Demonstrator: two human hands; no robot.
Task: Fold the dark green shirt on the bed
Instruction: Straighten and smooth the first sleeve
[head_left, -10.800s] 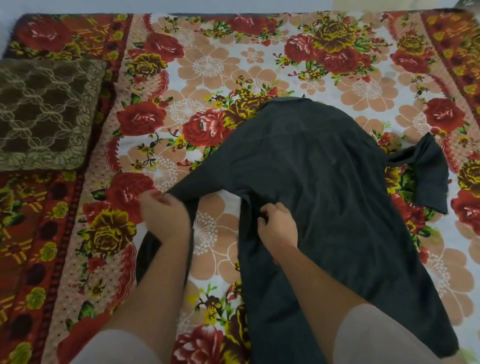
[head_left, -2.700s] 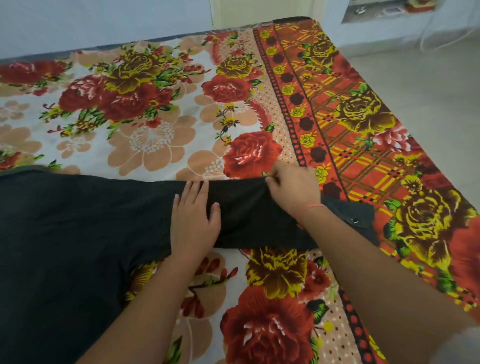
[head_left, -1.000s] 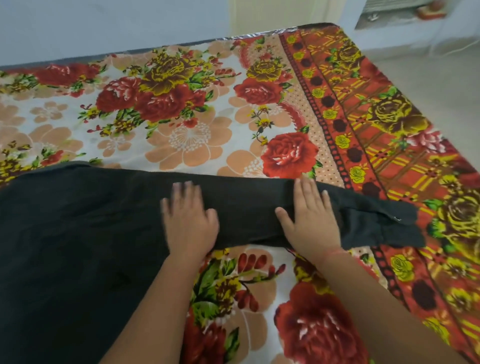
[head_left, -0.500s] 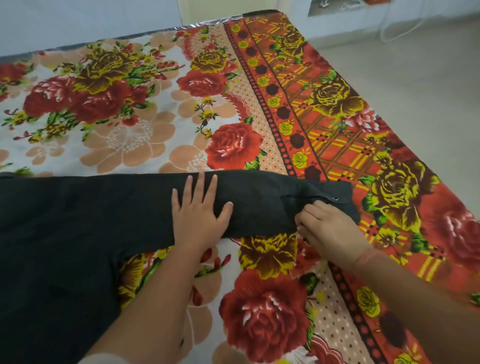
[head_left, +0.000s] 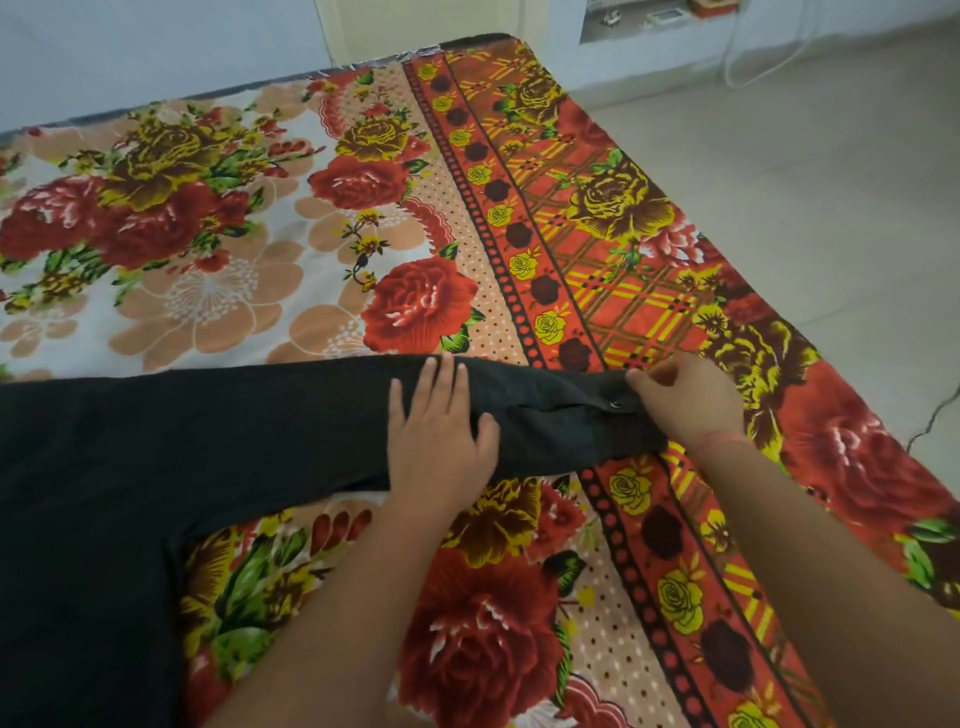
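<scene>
one dark green shirt (head_left: 171, 447) here, body spread over the left of the floral-covered bed (head_left: 218, 291), its one visible sleeve (head_left: 550, 410) stretched rightward. two hands on it: the left hand (head_left: 441, 441) lies flat mid-sleeve, fingers (head_left: 432, 384) straight and slightly spread, pressing down. one metal snap (head_left: 616, 404) shows on the cuff, and the right hand (head_left: 685, 402) pinches that cuff end, fingertips curled together. pale floor (head_left: 810, 171) off the bed's right edge, pale wall (head_left: 156, 47) behind.
</scene>
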